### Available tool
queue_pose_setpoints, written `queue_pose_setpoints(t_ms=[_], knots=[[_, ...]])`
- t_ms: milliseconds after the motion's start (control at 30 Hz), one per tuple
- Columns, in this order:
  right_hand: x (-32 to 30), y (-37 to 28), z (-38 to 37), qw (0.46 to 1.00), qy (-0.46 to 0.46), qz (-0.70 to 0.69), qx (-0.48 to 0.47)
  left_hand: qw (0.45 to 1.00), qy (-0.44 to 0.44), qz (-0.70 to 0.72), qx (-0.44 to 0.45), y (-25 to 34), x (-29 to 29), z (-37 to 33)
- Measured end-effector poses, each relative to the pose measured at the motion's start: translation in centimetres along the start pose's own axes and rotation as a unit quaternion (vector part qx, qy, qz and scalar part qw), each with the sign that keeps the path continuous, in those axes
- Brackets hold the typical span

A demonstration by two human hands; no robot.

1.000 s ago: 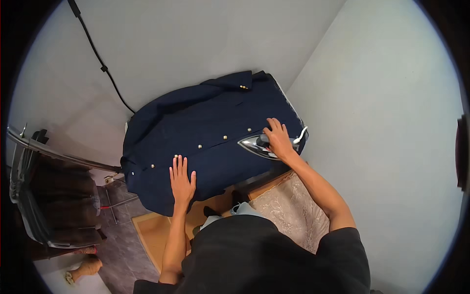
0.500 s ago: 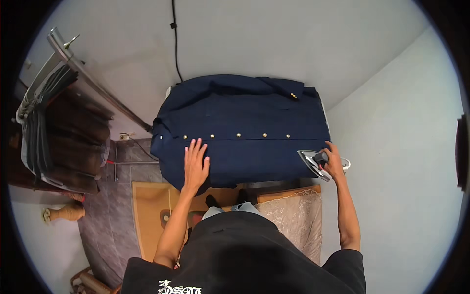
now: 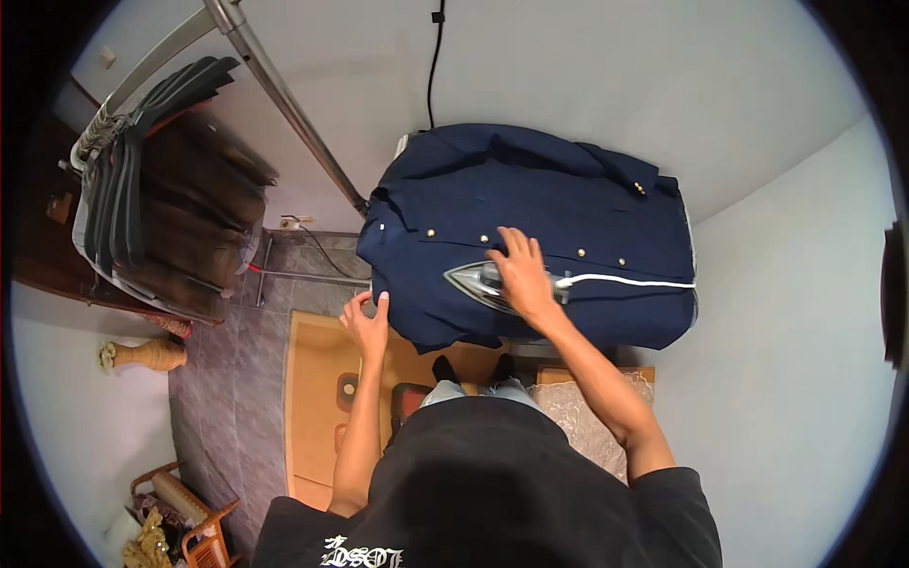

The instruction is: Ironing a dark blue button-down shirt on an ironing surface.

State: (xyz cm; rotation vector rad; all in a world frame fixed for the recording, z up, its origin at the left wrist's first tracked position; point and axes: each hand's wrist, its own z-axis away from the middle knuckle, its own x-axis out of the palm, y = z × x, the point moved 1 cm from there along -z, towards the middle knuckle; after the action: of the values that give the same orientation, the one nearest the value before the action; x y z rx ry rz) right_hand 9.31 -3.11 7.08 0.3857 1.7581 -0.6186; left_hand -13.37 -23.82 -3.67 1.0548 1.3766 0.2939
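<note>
A navy blue jacket point(image 3: 606, 222) with gold buttons down its front lies spread flat, its collar end to the left and one sleeve folded along the far side. My right hand point(image 3: 526, 281) is closed round the handle of a clothes iron point(image 3: 462, 278). The soleplate rests on the near front panel, its tip toward the collar, and a white cord runs off to the right. My left hand point(image 3: 365, 324) is at the near left edge of the jacket by the shoulder, thumb and fingers apart; whether it touches the cloth I cannot tell.
A metal clothes rack point(image 3: 294, 114) stands to the left, with dark hangers point(image 3: 128, 204) and garments. Behind the jacket a black cable point(image 3: 434, 71) runs down the wall. Below lie an orange mat point(image 3: 312, 417) and a patterned cloth point(image 3: 582, 417). A wall rises at the right.
My right hand has carried the iron from the jacket's right end leftward to its middle. My left hand has slid off the front panel to the left edge. The whole view has shifted.
</note>
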Motion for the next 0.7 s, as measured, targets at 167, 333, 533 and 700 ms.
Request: queue_pose_setpoints(t_ms=[167,333,533,700], knots=[[2.7,-7.6,-3.2,0.998,0.044,0.020,-0.045,0.999,0.031,-0.016,0.035,0.2,-0.8,-0.6],[2.3,-6.7,-2.7,0.992,-0.023,0.092,-0.079,0.996,-0.052,0.070,-0.006,-0.8,-1.0,-1.6],[2.6,-5.2,-4.1,0.998,0.045,-0.002,0.052,0.976,-0.053,0.203,-0.065,-1.5,0.1,-1.7],[2.3,-7.4,-1.5,0.996,-0.037,0.043,-0.070,0.981,-0.035,0.179,-0.066,-1.0,-0.1,-1.5]])
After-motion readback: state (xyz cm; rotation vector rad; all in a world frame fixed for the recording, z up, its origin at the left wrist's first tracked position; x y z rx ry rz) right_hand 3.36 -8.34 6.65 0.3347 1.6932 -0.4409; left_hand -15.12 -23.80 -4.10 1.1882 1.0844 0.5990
